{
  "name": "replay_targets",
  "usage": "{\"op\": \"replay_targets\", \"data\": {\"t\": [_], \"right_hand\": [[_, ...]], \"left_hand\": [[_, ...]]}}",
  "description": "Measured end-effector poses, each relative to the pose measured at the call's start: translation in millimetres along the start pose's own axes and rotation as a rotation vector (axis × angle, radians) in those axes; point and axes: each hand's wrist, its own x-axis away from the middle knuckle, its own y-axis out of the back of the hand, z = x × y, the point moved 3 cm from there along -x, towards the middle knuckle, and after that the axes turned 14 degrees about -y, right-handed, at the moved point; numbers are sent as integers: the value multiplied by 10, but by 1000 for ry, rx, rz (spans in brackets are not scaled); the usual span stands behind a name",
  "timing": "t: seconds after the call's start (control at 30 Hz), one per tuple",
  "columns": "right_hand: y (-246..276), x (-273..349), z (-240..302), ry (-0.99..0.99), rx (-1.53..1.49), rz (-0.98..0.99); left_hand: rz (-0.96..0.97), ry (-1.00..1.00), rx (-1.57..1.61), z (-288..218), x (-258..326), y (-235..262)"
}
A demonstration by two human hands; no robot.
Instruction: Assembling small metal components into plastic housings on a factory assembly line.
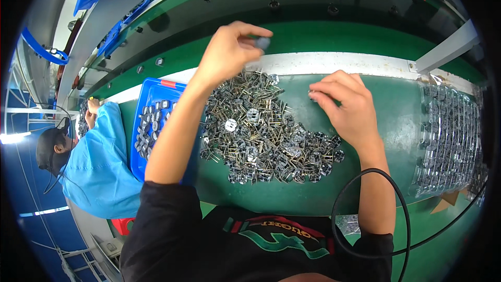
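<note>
In the head view, the left hand (pixel 229 52) is raised beyond the near pile (pixel 261 136), grasping a grey part (pixel 262 43) between thumb and fingers. The part is blurred, so its exact shape cannot be told; it sits at the fingertips, on the side toward the right hand (pixel 348 105), and well apart from that hand. The right hand is above the counter (pixel 391 112), to the right of the pile's far end, with its fingers curled and the thumb and forefinger closed on a small piece (pixel 312 95), mostly hidden by the fingertips.

The pile spreads below and between the two hands, a loose heap of dark and silvery parts with many thin metal pins; a pale round piece (pixel 230 125) lies on top, nearer the body than the left hand.

Left of the left forearm, and partly hidden by it, is a blue tray (pixel 134 159). Grey parts (pixel 151 125) lie in it, loosely scattered. Well to the right of the right hand, clear trays (pixel 450 136) hold dark parts in close rows.

Beyond both hands runs a white rail (pixel 334 63), with a green belt (pixel 313 42) past it. Far left of the left hand, a co-worker (pixel 99 162) in blue bends over the line. A black cable (pixel 407 224) loops across the right forearm.
</note>
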Motion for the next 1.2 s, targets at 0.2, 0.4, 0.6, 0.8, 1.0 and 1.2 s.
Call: {"op": "replay_targets", "data": {"t": [0.2, 0.4, 0.6, 0.8, 1.0, 1.2], "right_hand": [[45, -9, 103, -51, -173, -122], [25, -22, 125, 25, -125, -115], [-73, 38, 183, 27, -102, -76], [-124, 47, 187, 9, -122, -47], [-142, 48, 215, 41, -84, -27], [-154, 62, 232, 2, -145, 20]], "left_hand": [[-142, 69, 520, -324, 526, -579], [-216, -197, 230, -471, 673, -759], [-166, -143, 257, -469, 732, -812], [-181, -149, 211, -490, 744, -842], [-181, -167, 105, -498, 752, -811], [-201, -216, -12, -561, 768, -815]]}}
